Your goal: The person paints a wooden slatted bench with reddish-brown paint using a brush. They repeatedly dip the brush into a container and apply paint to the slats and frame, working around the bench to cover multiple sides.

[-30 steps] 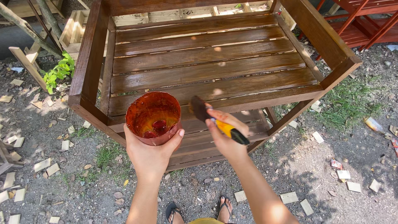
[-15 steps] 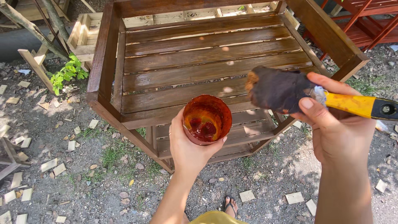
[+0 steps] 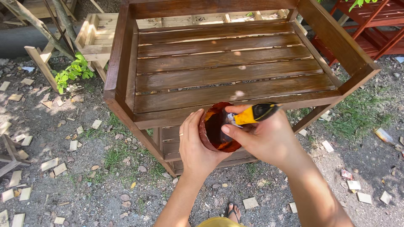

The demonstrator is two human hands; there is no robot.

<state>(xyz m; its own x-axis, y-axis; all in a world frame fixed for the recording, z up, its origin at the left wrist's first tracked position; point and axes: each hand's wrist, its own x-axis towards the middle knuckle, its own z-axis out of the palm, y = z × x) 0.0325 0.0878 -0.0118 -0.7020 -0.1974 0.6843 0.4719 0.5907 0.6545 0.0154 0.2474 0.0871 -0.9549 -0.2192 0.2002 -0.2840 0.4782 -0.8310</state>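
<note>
we see the left hand (image 3: 197, 145) gripping a stain-coated round cup (image 3: 215, 127); the right hand (image 3: 263, 136) grips a yellow-handled brush (image 3: 251, 114) dipped inside, above the glossy slatted wooden bench (image 3: 227, 71).

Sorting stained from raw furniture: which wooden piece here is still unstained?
The pale slatted piece at upper left, behind the dark bench. Its wood is light and bare, while the bench is glossy brown and the pieces at upper right are reddish.
</note>
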